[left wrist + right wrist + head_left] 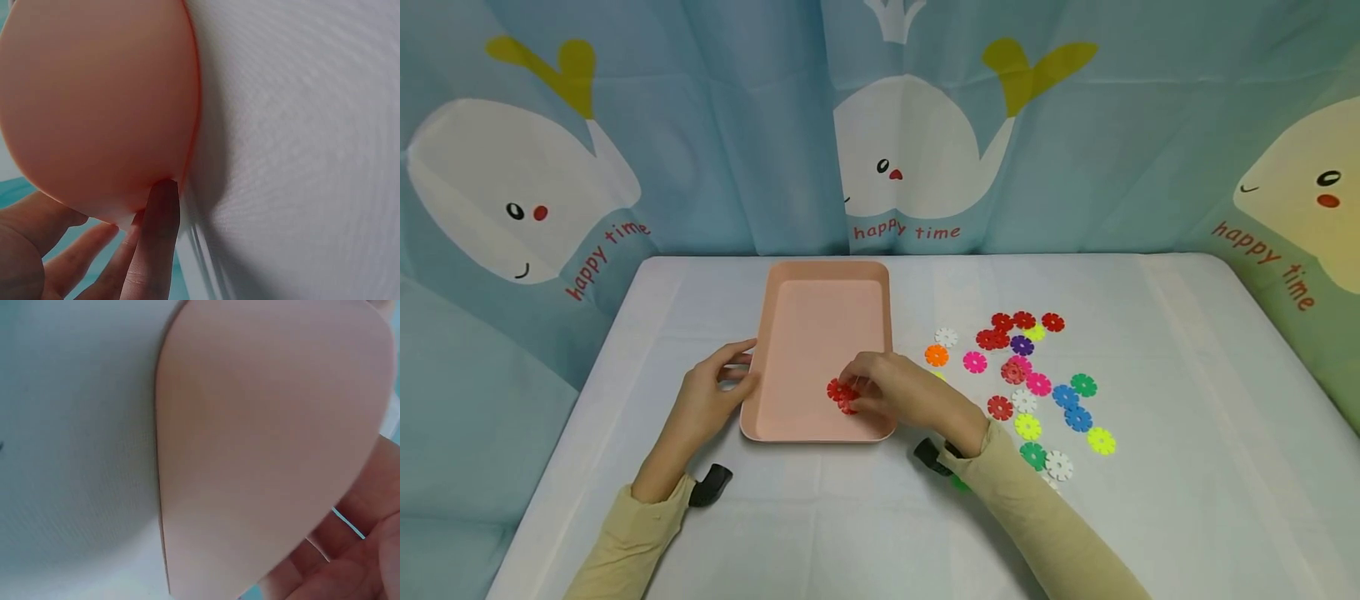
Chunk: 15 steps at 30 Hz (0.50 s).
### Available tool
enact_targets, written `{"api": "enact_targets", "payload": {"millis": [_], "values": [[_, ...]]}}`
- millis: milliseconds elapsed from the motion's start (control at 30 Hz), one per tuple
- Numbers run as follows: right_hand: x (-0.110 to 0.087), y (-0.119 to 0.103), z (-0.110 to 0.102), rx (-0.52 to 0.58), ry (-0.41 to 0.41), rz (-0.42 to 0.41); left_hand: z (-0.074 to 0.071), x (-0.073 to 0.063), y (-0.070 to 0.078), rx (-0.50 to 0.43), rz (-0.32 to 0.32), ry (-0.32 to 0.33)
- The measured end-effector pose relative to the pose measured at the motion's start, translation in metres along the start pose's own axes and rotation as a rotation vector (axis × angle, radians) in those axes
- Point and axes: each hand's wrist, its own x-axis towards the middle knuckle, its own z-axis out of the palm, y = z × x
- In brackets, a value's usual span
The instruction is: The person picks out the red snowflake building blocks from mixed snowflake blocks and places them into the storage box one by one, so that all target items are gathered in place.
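Observation:
A pink rectangular tray (pixel 820 325) lies on the white table. My left hand (pixel 711 396) touches the tray's left side, its fairly straight fingers (pixel 159 244) against the outer wall. Over the tray's near right corner, my right hand (pixel 887 392) has curled fingers and pinches a red notched plastic disc (pixel 847 403) between thumb and fingertips. Another red disc (pixel 837 389) shows just beside it in the tray. In the right wrist view the tray's outer wall (pixel 262 444) hides the fingertips and discs.
To the right of the tray, several notched discs in red, pink, green, blue (pixel 1078 418), yellow (pixel 1102 441), white (pixel 1058 465), orange (pixel 936 356) and purple (pixel 1022 345) lie scattered, some overlapping. A whale-print curtain (pixel 737 125) hangs behind the table.

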Motion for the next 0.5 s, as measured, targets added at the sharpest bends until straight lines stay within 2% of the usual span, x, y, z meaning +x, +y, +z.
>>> {"api": "enact_targets", "payload": {"millis": [333, 500], "values": [[-0.012, -0.009, -0.011, -0.066, 0.038, -0.044, 0.0, 0.0, 0.0, -0.005, 0.005, 0.002], [-0.018, -0.009, -0.016, -0.045, 0.05, -0.054, 0.0, 0.0, 0.0, 0.0, 0.005, 0.004]]}}
